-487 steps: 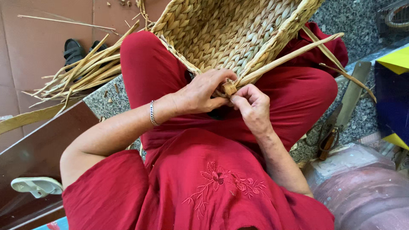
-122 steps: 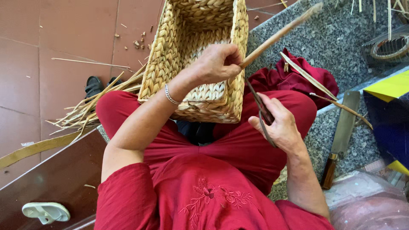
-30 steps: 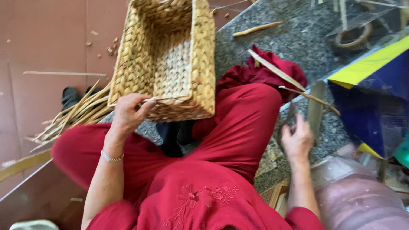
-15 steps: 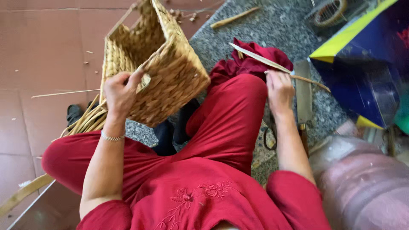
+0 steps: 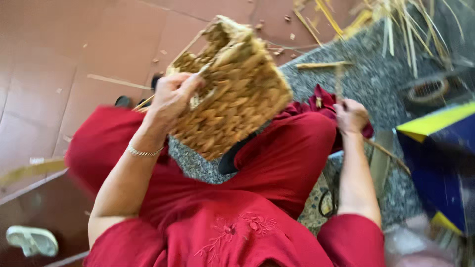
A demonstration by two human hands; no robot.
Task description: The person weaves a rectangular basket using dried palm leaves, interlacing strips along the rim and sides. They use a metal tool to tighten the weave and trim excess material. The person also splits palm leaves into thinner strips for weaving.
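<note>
1. Head view, looking down on a seated person in red clothing; frame blurred throughout.
2. Left hand [image 5: 173, 96]: grip clenched on the rim of the basket [image 5: 232, 89], fingers curled over the edge; thin bracelet [image 5: 143, 152] at the wrist.
3. Basket: woven of tan straw, box-shaped, tilted and raised above the left knee, in front of the lap, clear of the floor.
4. Right hand [image 5: 350, 114]: grip closed around a straw strip [image 5: 340, 81] standing upright from the fist, just beside the right knee and over a bunched red cloth [image 5: 321, 99].
5. Hands well apart, basket to the left, strip to the right.
6. Grey speckled ledge [image 5: 376, 84] beneath the right hand, littered with loose straw [image 5: 405, 24] at upper right.
7. Blue and yellow box [image 5: 440, 158] at right edge, near the right forearm.
8. Red tiled floor [image 5: 59, 59] at left; pale sandal [image 5: 32, 241] at lower left.
9. Dark looped object [image 5: 326, 202] beside the right thigh, too blurred to identify.
</note>
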